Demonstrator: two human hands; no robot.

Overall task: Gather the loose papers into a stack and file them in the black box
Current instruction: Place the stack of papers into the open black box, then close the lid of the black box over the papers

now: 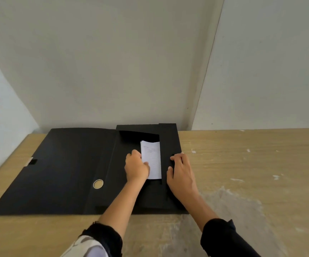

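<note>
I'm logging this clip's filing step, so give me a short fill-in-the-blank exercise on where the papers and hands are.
1. The stack of papers lies inside the ____ box.
2. The box's big lid flap lies open to the ____ of the papers.
3. The ____ hand touches the papers; the other hand rests on the box's side flap.

Missing words: black; left; left

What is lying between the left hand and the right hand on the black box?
In the head view, the stack of papers and a black side flap of the black box lie between the left hand and right hand.
</note>
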